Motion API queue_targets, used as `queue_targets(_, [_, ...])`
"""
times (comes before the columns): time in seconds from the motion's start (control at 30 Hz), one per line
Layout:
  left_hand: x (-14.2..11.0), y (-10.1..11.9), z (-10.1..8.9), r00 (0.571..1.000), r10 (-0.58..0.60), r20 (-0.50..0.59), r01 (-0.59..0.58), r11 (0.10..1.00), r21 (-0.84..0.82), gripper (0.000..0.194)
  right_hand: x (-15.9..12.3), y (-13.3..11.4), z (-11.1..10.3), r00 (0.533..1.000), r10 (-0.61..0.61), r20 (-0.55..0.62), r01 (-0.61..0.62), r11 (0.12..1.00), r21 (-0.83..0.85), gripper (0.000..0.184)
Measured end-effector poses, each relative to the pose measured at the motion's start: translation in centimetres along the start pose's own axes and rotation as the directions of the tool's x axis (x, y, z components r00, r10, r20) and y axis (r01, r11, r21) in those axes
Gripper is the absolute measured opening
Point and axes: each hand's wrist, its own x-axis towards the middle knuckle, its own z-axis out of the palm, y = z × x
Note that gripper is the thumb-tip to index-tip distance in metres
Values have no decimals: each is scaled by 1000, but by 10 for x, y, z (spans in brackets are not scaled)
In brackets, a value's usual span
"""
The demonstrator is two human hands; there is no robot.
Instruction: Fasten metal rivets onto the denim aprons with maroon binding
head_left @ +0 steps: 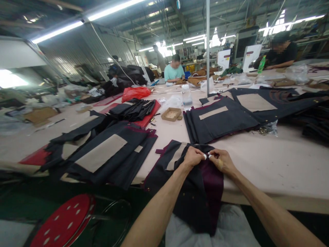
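A dark grey fabric panel (190, 195) with a maroon underside and a beige strip lies partly on the table and hangs over its front edge toward my lap. My left hand (194, 156) pinches the panel's upper edge between thumb and fingers. Close beside it, my right hand (221, 160) is closed in a pinch on the same edge. White coverings show on fingertips of both hands, which almost meet. Whatever small part may sit between the fingertips is too small to make out. Small metallic dots mark the panel's lower area.
Stacked dark panels with beige patches lie to the left (102, 154) and right (221, 118). Beyond them are a small cardboard box (171, 114) of tiny parts, a clear jar (186, 95) and a metal pole (208, 48). A red stool (64, 219) stands lower left. Co-workers sit farther back.
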Motion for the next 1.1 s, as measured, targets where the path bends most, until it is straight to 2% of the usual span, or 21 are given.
queue_targets(0.13, [-2,2,3,1000,8,3,-8,996,89,14,0,1,-1,1000,-5,4,5,1000,9,20])
queue_targets(0.23, [-9,1,10,998,36,-51,-26,982,186,15,1,1,-2,1000,3,6,-3,1000,13,19])
queue_targets(0.33, [-18,-1,20,978,147,-146,-98,949,299,15,1,-1,-2,1000,9,9,-9,1000,17,18])
queue_targets(0.43, [-24,-4,28,945,258,-200,-180,923,340,13,1,-2,-2,1000,15,13,-15,1000,27,18])
queue_targets(0.5, [-23,-4,29,945,254,-206,-183,932,313,10,1,-2,-2,1000,20,13,-20,999,35,18])
queue_targets(0.7, [-7,-2,16,977,113,-180,-87,986,145,10,-1,1,-2,996,69,-59,-66,996,59,21])
queue_targets(0.97, [0,-9,14,971,154,-184,-141,986,85,8,-1,1,0,993,59,-105,-58,998,12,22])
queue_targets(1.1, [0,-11,14,970,173,-172,-165,985,58,8,-1,3,2,998,25,-56,-27,999,-33,24])
